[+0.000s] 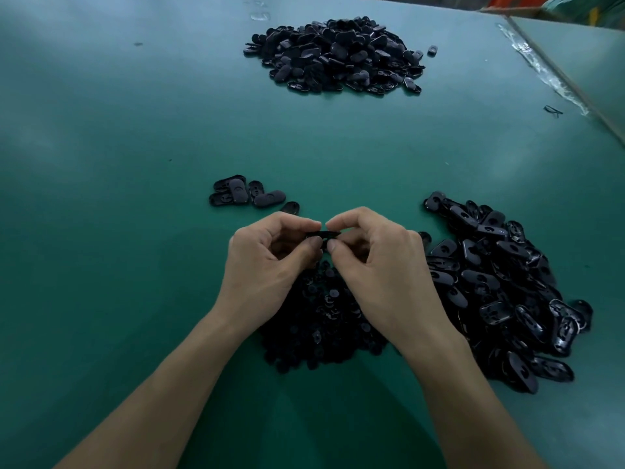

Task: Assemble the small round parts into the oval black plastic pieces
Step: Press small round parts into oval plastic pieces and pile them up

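Both hands, the left hand (270, 255) and the right hand (375, 255), pinch one oval black plastic piece (323, 234) between curled fingers, above the near heap of small round black parts (321, 319) on the green desk (118, 164). The fitting step seems in hand; next, the round part probably needs a firm press to seat.

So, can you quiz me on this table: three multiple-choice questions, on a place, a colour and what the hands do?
1. Where is the pile of small round parts? A) table's far end B) beneath the wrists C) in a box
2. The table is: A) red B) white C) green
3. The left hand and right hand are: A) pinching one oval black piece together B) lying flat C) pointing
Answers: 1 B, it shows between the wrists; 2 C, green all over; 3 A, both sets of fingertips grip it.
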`<control>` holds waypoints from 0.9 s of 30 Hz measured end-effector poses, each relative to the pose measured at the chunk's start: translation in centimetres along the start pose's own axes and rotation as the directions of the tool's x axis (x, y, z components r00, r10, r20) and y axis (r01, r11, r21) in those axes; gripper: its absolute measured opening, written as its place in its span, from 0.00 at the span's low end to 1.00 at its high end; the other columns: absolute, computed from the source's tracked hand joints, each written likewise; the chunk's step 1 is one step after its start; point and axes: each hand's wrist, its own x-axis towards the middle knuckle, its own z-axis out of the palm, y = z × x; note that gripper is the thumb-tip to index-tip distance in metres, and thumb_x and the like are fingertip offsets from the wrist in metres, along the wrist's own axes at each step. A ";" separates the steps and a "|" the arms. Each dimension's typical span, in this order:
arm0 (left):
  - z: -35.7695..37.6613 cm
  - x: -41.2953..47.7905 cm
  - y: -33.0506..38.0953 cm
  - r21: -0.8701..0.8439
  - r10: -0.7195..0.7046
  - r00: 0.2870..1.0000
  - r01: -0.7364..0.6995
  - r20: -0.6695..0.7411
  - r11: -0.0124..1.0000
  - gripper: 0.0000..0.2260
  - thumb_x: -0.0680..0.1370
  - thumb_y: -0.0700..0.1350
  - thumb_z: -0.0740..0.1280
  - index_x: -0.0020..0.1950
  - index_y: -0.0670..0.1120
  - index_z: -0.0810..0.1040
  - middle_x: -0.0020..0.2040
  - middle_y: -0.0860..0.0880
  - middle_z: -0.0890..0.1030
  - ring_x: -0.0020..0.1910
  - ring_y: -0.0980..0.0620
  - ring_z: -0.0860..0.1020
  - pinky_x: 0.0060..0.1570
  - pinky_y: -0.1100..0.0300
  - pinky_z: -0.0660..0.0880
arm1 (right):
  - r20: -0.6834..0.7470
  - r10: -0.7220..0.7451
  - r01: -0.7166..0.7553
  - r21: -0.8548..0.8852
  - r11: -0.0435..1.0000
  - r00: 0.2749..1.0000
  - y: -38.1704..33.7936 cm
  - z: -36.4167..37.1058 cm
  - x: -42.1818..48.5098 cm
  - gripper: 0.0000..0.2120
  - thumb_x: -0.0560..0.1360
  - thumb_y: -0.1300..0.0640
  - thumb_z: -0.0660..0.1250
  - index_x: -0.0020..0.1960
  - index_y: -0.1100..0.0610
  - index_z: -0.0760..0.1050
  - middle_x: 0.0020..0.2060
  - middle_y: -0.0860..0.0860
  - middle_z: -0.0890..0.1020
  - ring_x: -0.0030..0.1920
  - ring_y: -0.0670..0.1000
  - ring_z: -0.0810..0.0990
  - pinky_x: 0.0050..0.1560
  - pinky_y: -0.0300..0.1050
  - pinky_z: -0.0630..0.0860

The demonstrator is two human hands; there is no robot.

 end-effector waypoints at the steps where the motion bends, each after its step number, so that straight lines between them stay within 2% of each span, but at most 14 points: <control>1: 0.0 0.0 0.0 0.008 0.002 1.000 -0.002 0.003 1.000 0.08 0.73 0.42 0.73 0.46 0.56 0.84 0.42 0.50 0.87 0.42 0.51 0.86 0.44 0.62 0.80 | -0.004 0.004 -0.004 -0.004 1.000 1.000 0.0 0.0 0.0 0.06 0.75 0.61 0.71 0.49 0.50 0.81 0.33 0.42 0.83 0.37 0.43 0.81 0.38 0.34 0.75; 5: 0.1 0.0 0.0 0.045 0.010 1.000 -0.011 0.010 0.999 0.09 0.72 0.43 0.73 0.47 0.57 0.84 0.43 0.52 0.87 0.43 0.52 0.86 0.46 0.62 0.81 | -0.012 -0.004 0.004 -0.019 1.000 1.000 0.0 0.1 -0.1 0.05 0.75 0.61 0.72 0.45 0.51 0.83 0.33 0.40 0.82 0.38 0.42 0.81 0.40 0.34 0.76; 8: 0.1 0.0 0.0 0.048 0.010 1.000 -0.011 0.009 0.999 0.09 0.72 0.43 0.73 0.47 0.56 0.84 0.44 0.52 0.87 0.44 0.51 0.86 0.47 0.60 0.81 | -0.029 0.000 0.000 -0.014 1.000 1.000 0.0 0.2 -0.1 0.05 0.75 0.60 0.72 0.47 0.51 0.83 0.33 0.40 0.83 0.39 0.41 0.82 0.41 0.32 0.75; 10: 0.1 0.0 0.1 0.047 0.010 1.000 -0.010 0.005 0.999 0.08 0.72 0.42 0.73 0.47 0.55 0.84 0.44 0.51 0.87 0.44 0.50 0.86 0.48 0.58 0.82 | -0.010 0.038 -0.038 -0.008 0.999 0.999 0.0 0.2 -0.2 0.06 0.76 0.59 0.72 0.49 0.48 0.80 0.34 0.40 0.83 0.40 0.42 0.82 0.43 0.37 0.78; 13: 0.0 0.0 0.1 0.036 0.010 1.000 -0.010 -0.004 0.999 0.08 0.72 0.41 0.74 0.46 0.55 0.84 0.44 0.51 0.87 0.44 0.50 0.86 0.48 0.59 0.82 | -0.002 0.074 -0.074 0.008 0.997 0.997 0.0 0.2 -0.2 0.05 0.76 0.58 0.73 0.46 0.49 0.79 0.35 0.42 0.84 0.40 0.42 0.83 0.44 0.42 0.79; 18: 0.0 0.0 0.1 0.042 0.017 1.000 -0.018 0.008 0.999 0.11 0.74 0.36 0.74 0.48 0.52 0.83 0.44 0.51 0.87 0.44 0.52 0.86 0.47 0.62 0.81 | -0.017 0.052 -0.052 -0.009 0.999 0.998 -0.1 0.2 -0.1 0.05 0.75 0.60 0.74 0.45 0.51 0.84 0.36 0.41 0.84 0.39 0.39 0.83 0.42 0.30 0.77; 23: 0.0 0.0 0.2 0.034 0.013 1.000 -0.013 0.009 0.999 0.10 0.74 0.37 0.74 0.48 0.53 0.83 0.43 0.50 0.87 0.43 0.51 0.86 0.46 0.63 0.80 | -0.045 0.039 -0.041 -0.044 0.998 0.998 -0.2 0.2 -0.1 0.04 0.75 0.59 0.74 0.48 0.52 0.86 0.40 0.45 0.85 0.41 0.41 0.82 0.47 0.35 0.77; 27: 0.0 0.0 0.2 0.040 0.005 1.000 -0.005 0.005 0.999 0.12 0.75 0.34 0.73 0.48 0.51 0.83 0.43 0.50 0.87 0.43 0.50 0.86 0.46 0.61 0.81 | -0.055 0.067 -0.068 -0.003 0.998 0.996 -0.4 0.3 -0.2 0.05 0.76 0.60 0.72 0.46 0.52 0.84 0.37 0.41 0.84 0.41 0.39 0.81 0.43 0.28 0.75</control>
